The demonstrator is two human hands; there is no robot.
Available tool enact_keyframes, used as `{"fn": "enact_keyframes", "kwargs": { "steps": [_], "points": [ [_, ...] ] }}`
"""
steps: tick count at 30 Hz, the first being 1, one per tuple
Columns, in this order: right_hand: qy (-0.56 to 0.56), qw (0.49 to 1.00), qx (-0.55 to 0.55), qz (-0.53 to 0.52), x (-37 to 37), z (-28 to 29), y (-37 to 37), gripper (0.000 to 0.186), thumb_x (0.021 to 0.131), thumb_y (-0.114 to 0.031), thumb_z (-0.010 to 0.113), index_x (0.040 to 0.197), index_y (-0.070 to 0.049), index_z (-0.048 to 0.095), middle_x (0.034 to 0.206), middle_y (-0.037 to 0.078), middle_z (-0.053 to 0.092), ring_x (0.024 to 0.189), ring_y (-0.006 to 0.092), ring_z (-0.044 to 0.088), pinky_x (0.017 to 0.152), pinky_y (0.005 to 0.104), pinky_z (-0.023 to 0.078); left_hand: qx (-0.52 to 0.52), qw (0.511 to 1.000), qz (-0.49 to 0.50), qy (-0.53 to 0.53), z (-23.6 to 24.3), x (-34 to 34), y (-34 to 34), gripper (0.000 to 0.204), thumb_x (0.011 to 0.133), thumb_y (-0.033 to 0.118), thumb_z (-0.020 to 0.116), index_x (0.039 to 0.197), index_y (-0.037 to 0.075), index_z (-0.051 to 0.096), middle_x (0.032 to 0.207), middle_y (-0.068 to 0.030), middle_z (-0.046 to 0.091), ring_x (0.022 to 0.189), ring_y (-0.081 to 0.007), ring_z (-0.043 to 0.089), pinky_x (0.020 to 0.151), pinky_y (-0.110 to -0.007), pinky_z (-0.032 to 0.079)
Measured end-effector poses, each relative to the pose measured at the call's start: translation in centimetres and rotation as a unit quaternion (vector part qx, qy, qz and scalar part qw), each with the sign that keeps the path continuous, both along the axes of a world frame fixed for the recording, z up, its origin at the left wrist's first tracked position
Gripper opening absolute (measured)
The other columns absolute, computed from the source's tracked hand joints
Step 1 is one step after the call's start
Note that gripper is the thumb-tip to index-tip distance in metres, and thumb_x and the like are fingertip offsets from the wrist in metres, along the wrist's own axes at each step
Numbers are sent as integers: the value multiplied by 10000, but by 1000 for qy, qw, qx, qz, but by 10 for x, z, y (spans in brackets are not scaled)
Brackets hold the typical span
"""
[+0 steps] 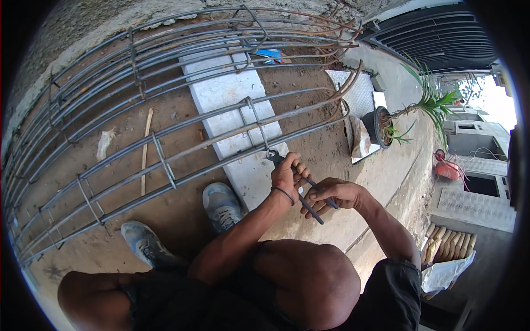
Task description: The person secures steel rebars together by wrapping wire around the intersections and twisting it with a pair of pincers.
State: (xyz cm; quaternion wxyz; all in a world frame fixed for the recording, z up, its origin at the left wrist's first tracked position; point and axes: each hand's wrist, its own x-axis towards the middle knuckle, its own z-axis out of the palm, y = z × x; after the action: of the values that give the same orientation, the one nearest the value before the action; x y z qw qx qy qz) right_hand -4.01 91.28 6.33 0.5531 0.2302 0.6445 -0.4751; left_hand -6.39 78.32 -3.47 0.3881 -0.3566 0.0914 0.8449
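My left hand (286, 175) is closed round a pair of dark steel pincers (315, 213), close to the tool's head. The jaws lie at the nearest bar of a rebar cage (201, 169), above a white slab; whether they grip a wire there is too small to tell. My right hand (339, 193) has its fingers bent round the pincers' handles, which stand apart. Long steel bars joined by square stirrups make up the cage, which runs from lower left to upper right. A second rebar cage (138, 60) lies beyond it, against the wall.
Under the bars lies the white slab (236, 88). My shoes (222, 207) stand on bare soil beside the near cage. To the right are a potted plant (380, 128), a metal sheet (350, 88) and a concrete strip. Stacked sacks (450, 243) and a red machine (448, 170) stand farther off.
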Motion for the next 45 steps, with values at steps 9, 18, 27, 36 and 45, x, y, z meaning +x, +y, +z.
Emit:
{"fn": "enact_keyframes", "kwargs": {
  "steps": [9, 18, 27, 36, 45],
  "points": [
    [-156, 973, -14, -170, 12, -10, -50, 127, 854, -101, 544, 914, 1, 590, 567, -58, 292, 489, 69, 279, 463, 217, 251, 191, 976, 24, 102, -44, 14, -15, 251, 793, 333, 627, 683, 143, 503, 628, -25, 557, 585, -168, 549, 618, -364, 495],
    [316, 723, 504, 350, 14, -8, -43, 250, 778, -87, 498, 995, 34, 470, 871, 270, 592, 823, 406, 605, 727, 470, 480, 31, 996, 83, -24, 4, 3, 29, 296, 777, 335, 686, 843, 110, 505, 772, -71, 592, 709, -214, 592, 708, -369, 489],
    [-16, 993, -65, -100, 7, 7, 0, 348, 825, -152, 611, 1060, 94, 541, 1010, 196, 613, 878, 263, 630, 821, 360, 506, 92, 995, 31, 20, -4, 16, 5, 294, 797, 300, 612, 663, 142, 403, 596, -6, 466, 541, -159, 497, 605, -330, 475],
    [-157, 974, -80, -141, 20, -20, -28, 207, 847, -76, 512, 993, 56, 574, 574, -38, 366, 484, 117, 362, 506, 289, 381, 214, 972, -11, 94, -27, 21, -5, 315, 816, 287, 586, 607, 154, 392, 543, 11, 408, 531, -150, 453, 622, -359, 468],
    [457, 568, 538, 423, 9, -14, -10, 159, 772, -63, 466, 915, -1, 499, 810, 171, 557, 728, 330, 571, 664, 425, 430, 102, 979, 163, -72, 18, -6, 20, 185, 804, 256, 633, 752, 112, 529, 658, -42, 563, 721, -215, 598, 713, -333, 493]
  ]
}}
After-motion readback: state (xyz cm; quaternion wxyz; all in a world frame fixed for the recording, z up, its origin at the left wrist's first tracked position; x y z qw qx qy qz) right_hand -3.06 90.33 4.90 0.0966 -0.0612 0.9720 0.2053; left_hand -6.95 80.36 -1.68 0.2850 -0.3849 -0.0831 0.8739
